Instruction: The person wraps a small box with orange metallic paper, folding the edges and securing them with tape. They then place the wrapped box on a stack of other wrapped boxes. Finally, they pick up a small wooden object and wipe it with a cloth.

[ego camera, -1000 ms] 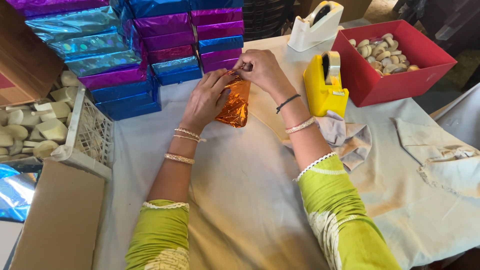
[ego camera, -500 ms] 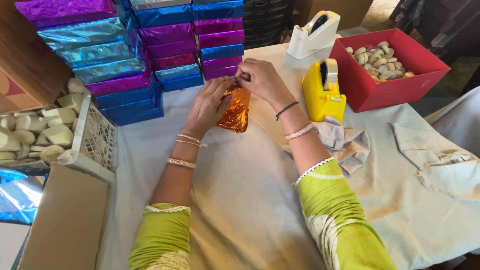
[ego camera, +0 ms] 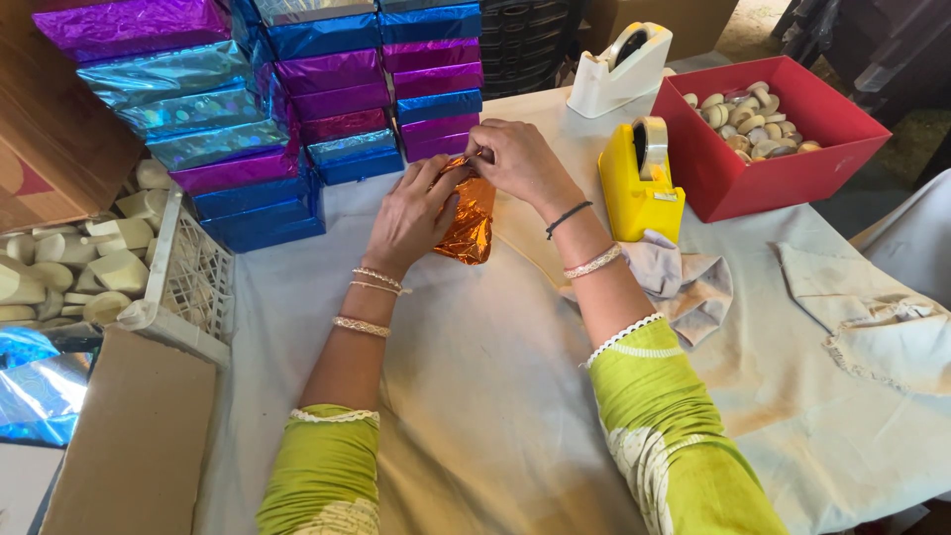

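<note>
Cloth-covered table [ego camera: 475,396] — foil boxes [ego camera: 248,149], tape dispensers [ego camera: 639,178]

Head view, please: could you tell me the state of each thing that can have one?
Orange foil package: lying on the table, partly wrapped, far end being folded.
Left hand: pressing the package's side.
Right hand: pinching the foil at its far end.
Yellow tape dispenser: upright, roll loaded.
White tape dispenser: upright, roll loaded.
Red box: open, holding pale pieces.
Foil-wrapped boxes: stacked, fully wrapped.
White crate: holding pale blocks.
</note>
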